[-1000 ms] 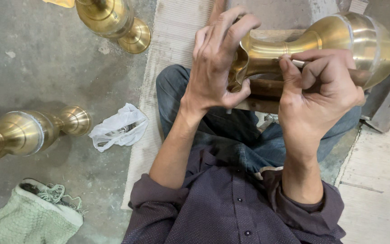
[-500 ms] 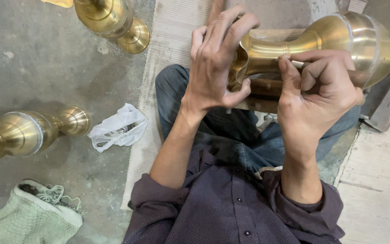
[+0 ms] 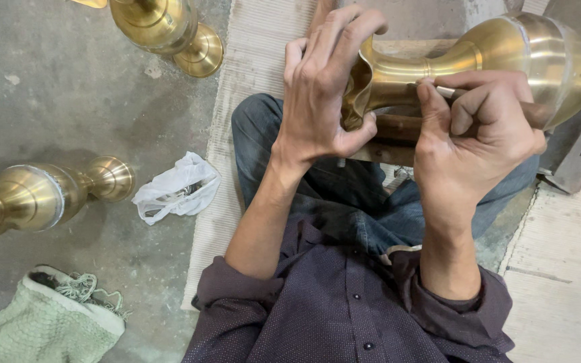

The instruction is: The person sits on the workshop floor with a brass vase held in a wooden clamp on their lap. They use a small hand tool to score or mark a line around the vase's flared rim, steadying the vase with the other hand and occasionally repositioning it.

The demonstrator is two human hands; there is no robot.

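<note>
A large brass vase (image 3: 506,54) lies on its side across my lap, its flared foot toward the left. My left hand (image 3: 327,94) wraps over that flared foot and grips its rim. My right hand (image 3: 475,131) pinches a thin metal tool (image 3: 446,91) whose tip rests against the vase's narrow neck. Under the vase a wooden block (image 3: 391,138) shows between my hands.
Another brass vase (image 3: 163,30) lies at the top left on the concrete floor, and a third (image 3: 42,195) at the left edge. A crumpled white plastic bag (image 3: 176,188) sits beside a ribbed mat (image 3: 257,60). A green knitted cloth (image 3: 42,323) lies bottom left. A pale board (image 3: 566,269) lies at right.
</note>
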